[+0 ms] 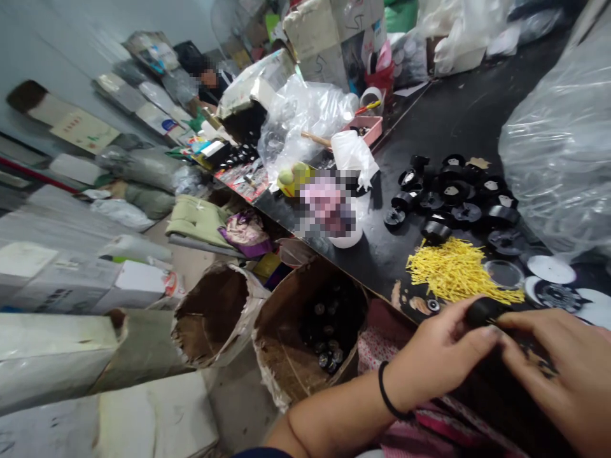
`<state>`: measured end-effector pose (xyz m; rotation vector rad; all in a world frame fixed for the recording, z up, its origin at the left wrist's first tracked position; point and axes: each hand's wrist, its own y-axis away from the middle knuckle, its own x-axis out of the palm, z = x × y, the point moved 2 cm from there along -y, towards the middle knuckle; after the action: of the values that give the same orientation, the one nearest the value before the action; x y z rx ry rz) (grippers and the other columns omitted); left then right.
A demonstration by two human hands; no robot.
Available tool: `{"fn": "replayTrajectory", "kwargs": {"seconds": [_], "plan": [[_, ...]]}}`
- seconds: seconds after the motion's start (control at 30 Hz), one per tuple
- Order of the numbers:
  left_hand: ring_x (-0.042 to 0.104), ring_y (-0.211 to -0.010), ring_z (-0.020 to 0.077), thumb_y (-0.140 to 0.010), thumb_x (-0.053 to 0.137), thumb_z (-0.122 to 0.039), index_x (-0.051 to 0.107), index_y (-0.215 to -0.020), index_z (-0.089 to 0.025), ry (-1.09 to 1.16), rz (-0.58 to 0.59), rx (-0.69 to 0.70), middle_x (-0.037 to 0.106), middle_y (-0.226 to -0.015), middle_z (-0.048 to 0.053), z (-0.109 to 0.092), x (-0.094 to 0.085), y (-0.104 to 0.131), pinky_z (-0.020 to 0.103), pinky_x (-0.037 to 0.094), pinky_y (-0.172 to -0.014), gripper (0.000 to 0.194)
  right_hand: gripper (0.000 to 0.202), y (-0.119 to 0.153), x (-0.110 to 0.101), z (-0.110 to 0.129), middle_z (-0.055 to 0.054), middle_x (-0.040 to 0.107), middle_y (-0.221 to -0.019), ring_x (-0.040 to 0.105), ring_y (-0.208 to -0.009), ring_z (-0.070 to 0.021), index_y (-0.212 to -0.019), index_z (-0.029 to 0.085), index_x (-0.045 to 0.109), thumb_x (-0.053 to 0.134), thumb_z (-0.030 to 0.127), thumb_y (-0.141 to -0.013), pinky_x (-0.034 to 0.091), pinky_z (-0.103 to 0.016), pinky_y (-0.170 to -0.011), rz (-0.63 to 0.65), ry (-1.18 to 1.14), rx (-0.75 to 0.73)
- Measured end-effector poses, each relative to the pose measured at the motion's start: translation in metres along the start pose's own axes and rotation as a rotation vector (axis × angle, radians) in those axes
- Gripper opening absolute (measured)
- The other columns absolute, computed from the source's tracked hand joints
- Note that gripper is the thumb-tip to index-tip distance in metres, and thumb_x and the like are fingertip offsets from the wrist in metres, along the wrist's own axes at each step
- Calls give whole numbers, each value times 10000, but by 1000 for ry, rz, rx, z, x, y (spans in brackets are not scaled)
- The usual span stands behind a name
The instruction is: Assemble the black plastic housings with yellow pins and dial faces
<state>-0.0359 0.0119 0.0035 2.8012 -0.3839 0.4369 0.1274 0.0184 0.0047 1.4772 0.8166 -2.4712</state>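
At the table's near edge my left hand (442, 353) is closed round a black round plastic part (484, 312). The fingertips of my right hand (568, 366) press against the same part from the other side; whether a small piece is pinched there is hidden. Just beyond lies a loose heap of thin yellow sticks (449, 270). Behind it are several black round plastic housings (453, 191), some with pale bits inside. Right of the heap sit a clear round disc (503, 273), a white disc (551, 269) and a grey slotted disc (558, 294).
Left of my arm stand a tall cardboard drum (281, 356) with dark round parts inside and another drum (191, 318). A big clear plastic bag (563, 146) fills the right side. Farther along the black table are a white tub (348, 238) and a pink tray (370, 127). A person (212, 86) is at the back.
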Motion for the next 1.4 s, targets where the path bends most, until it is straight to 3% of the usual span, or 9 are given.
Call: {"fn": "replayTrajectory", "kwargs": {"seconds": [0.17, 0.33, 0.47, 0.63, 0.73, 0.9, 1.03, 1.2, 1.4], "plan": [[589, -1226, 254, -857, 647, -391, 699, -1160, -229, 187, -154, -139, 691, -1245, 73, 9, 10, 1, 407, 407, -1101, 347, 122, -16, -11, 26, -26, 585, -732, 541, -726, -183, -768, 202, 541, 492, 188, -879, 369, -335, -707, -24, -63, 105], [569, -1254, 233, -836, 686, -403, 694, -1170, -288, 201, -167, -145, 675, -1280, 35, 22, 13, -5, 352, 422, -1096, 353, 89, -21, -23, 23, 20, 607, -720, 554, -671, -122, -777, 204, 571, 544, 173, -855, 404, -249, -643, 78, -3, 300], [559, -1266, 231, -848, 676, -393, 681, -1193, -284, 155, -147, -109, 663, -1305, 23, 24, 4, -7, 370, 419, -1113, 361, 195, -3, -53, -23, -2, 694, -883, 626, -780, -145, -914, 241, 665, 504, 352, -911, 463, -266, -721, 153, 53, 437], [561, -1262, 208, -891, 629, -366, 682, -1182, -291, 310, -88, -155, 640, -1337, 10, 30, 9, -7, 332, 487, -1047, 305, 415, 19, -82, -100, -199, 653, -1141, 588, -1041, -384, -1147, 126, 642, 494, 352, -832, 355, -616, -904, 140, 335, 700], [564, -1255, 208, -892, 631, -355, 693, -1162, -301, 340, -22, -190, 621, -1361, 7, 33, 18, -6, 308, 510, -1004, 282, 433, 22, -87, -112, -161, 641, -1163, 584, -1055, -349, -1185, 166, 635, 490, 339, -815, 363, -586, -928, 163, 352, 713], [647, -1123, 220, -929, 569, -374, 672, -1194, -231, 452, 43, -268, 693, -1237, 86, 29, 25, -7, 370, 498, -996, 318, 329, 17, -82, -72, -56, 664, -957, 619, -818, -192, -1096, 221, 682, 497, 391, -884, 484, -338, -748, 82, 87, 683], [676, -1043, 188, -928, 565, -398, 699, -1125, -226, 494, 84, -291, 725, -1144, 83, 24, 30, -11, 352, 496, -974, 294, 270, 8, -54, -14, -21, 634, -964, 616, -834, -139, -1143, 268, 674, 533, 356, -931, 491, -264, -738, 19, -335, 437], [600, -1197, 237, -850, 676, -315, 680, -1166, -250, 276, 31, -115, 660, -1285, 64, 19, 28, -10, 377, 475, -1017, 323, 246, 0, -32, 11, -54, 570, -1082, 595, -925, -146, -1137, 269, 668, 509, 316, -955, 472, -276, -781, -40, -249, 300], [627, -1159, 231, -847, 663, -291, 653, -1210, -214, -35, 71, 28, 696, -1229, 68, 15, 29, -3, 355, 452, -1045, 371, 383, -8, -25, 11, 1, 522, -635, 465, -617, -152, -714, 221, 473, 295, 374, -1016, 335, -306, -642, -73, -90, 365]]}}
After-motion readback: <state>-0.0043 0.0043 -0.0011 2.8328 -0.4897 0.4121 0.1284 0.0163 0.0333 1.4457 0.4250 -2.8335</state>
